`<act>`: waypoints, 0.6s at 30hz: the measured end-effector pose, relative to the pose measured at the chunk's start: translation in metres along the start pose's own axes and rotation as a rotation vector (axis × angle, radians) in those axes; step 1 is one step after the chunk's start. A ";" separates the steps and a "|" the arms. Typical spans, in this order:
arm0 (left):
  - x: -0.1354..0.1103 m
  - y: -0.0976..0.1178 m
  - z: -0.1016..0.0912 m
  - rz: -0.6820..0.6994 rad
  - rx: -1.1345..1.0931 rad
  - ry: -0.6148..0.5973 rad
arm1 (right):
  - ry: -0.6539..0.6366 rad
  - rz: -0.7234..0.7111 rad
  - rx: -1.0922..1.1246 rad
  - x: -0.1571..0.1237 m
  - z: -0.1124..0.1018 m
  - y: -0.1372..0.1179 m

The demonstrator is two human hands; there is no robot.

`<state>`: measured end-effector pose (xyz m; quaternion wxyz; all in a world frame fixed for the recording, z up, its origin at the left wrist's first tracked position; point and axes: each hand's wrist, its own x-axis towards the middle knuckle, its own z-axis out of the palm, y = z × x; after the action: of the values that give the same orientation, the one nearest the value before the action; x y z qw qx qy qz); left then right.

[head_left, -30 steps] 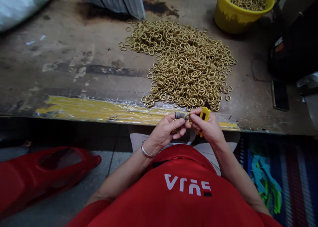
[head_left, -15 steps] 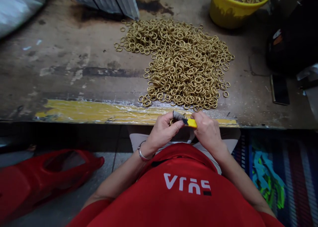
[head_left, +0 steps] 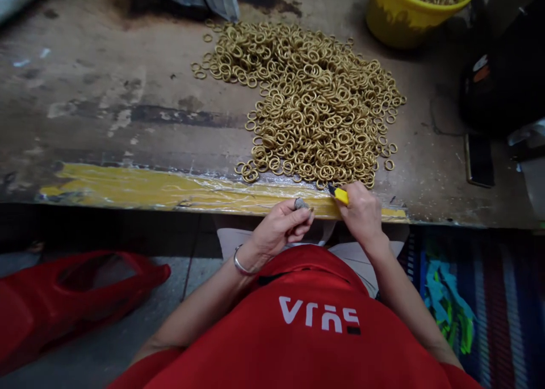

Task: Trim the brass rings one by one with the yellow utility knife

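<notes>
My left hand (head_left: 281,225) is closed in a pinch just off the table's front edge, a grey wrap (head_left: 300,203) around one finger. A gold-coloured ring (head_left: 312,209) shows only as a small edge at its fingertips; the rest is hidden. In my right hand (head_left: 361,210) is a yellow utility knife (head_left: 341,195), its dark blade end pointing left and away from me over the table edge. Just beyond the knife lies a wide heap of gold-coloured rings (head_left: 306,111), some loose ones at its near border.
A yellow bucket (head_left: 395,20) of similar rings stands at the back right. A phone (head_left: 479,160) lies on the right side of the table (head_left: 85,128). Yellow tape (head_left: 149,190) covers the front edge. Below left is a red plastic chair or stool (head_left: 55,298).
My hands have moved apart. The knife has left the left fingertips and gone up and right, close to the rings. My left hand has lowered slightly and its fingers are more curled.
</notes>
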<state>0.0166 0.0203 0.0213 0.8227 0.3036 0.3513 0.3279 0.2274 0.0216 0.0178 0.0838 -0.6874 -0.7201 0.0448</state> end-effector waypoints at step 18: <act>0.003 0.003 -0.006 -0.089 0.171 -0.085 | -0.320 -0.321 0.920 -0.003 -0.036 -0.010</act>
<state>0.0131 0.0257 0.0189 0.8218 0.3703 0.3560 0.2467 0.2244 0.0166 0.0548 0.2723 -0.4448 -0.7260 0.4482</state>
